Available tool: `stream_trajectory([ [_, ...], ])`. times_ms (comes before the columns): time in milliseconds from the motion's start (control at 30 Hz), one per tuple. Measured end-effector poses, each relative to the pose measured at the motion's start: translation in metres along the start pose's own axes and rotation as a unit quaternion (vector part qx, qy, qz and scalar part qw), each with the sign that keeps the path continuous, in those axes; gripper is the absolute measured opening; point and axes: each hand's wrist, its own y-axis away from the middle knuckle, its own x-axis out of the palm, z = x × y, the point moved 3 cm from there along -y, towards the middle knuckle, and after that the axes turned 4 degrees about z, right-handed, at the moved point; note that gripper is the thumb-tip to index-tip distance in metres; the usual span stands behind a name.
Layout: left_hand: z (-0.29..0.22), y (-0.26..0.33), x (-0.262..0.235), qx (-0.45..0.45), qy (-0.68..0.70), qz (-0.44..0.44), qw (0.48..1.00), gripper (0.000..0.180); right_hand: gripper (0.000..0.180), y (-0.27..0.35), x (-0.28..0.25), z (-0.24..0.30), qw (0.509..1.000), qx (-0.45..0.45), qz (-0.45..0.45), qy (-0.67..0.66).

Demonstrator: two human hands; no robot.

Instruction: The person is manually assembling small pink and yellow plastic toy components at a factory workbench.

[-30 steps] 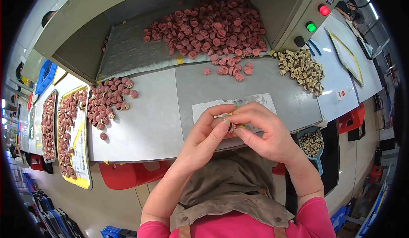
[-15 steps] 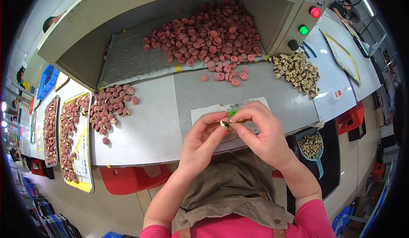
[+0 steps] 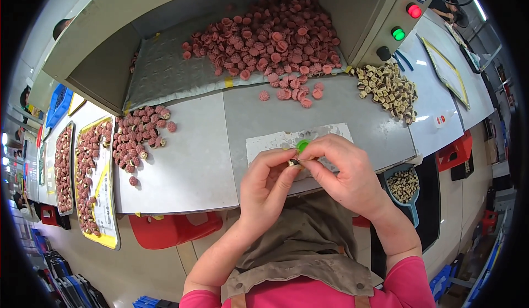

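Note:
Over the table's front edge my two hands meet, fingertips almost touching. My left hand (image 3: 265,185) is closed in a pinch on a small dark-and-cream piece (image 3: 293,163). Thumb and forefinger of my right hand (image 3: 343,171) press together at the same piece; whether they hold anything else is hidden. Just beyond the fingertips shows a green round thing (image 3: 302,145), over a white board (image 3: 265,143). A large heap of hollow pink raspberry-shaped cups (image 3: 259,46) lies beyond, inside the booth. Several small cream-and-dark blocks (image 3: 388,92) are piled at the right.
Filled raspberry shapes (image 3: 135,140) are heaped on the left, beside two yellow-edged trays (image 3: 117,220) of them. A booth panel (image 3: 380,35) with red and green lights stands at the right. Below the table are a blue dustpan (image 3: 410,203) of small pieces and a red stool (image 3: 171,233).
My fingers have closed tighter round the small piece, and its pink part shows less. The green round thing now shows more fully. The view has shifted slightly.

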Motion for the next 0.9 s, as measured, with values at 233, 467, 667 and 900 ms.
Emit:
stream_trajectory([
  [233, 0.000, -0.001, 0.001, -0.005, -0.023, -0.001, 1.000, 0.024, 0.014, 0.002, 0.002, -0.003, 1.000, -0.001, -0.006, 0.002],
  [467, -0.007, -0.003, -0.003, -0.077, 0.099, 0.004, 0.992, 0.025, 0.014, -0.001, -0.013, -0.006, 0.995, 0.053, -0.049, -0.067],
  [667, -0.007, -0.007, -0.005, -0.133, 0.146, 0.019, 0.980, 0.030, 0.021, -0.004, -0.073, -0.079, 0.963, 0.095, -0.152, 0.202],
  [900, -0.008, -0.011, -0.004, -0.141, 0.151, 0.029, 0.978, 0.030, 0.025, 0.003, -0.069, -0.117, 0.912, 0.072, -0.168, 0.366],
])
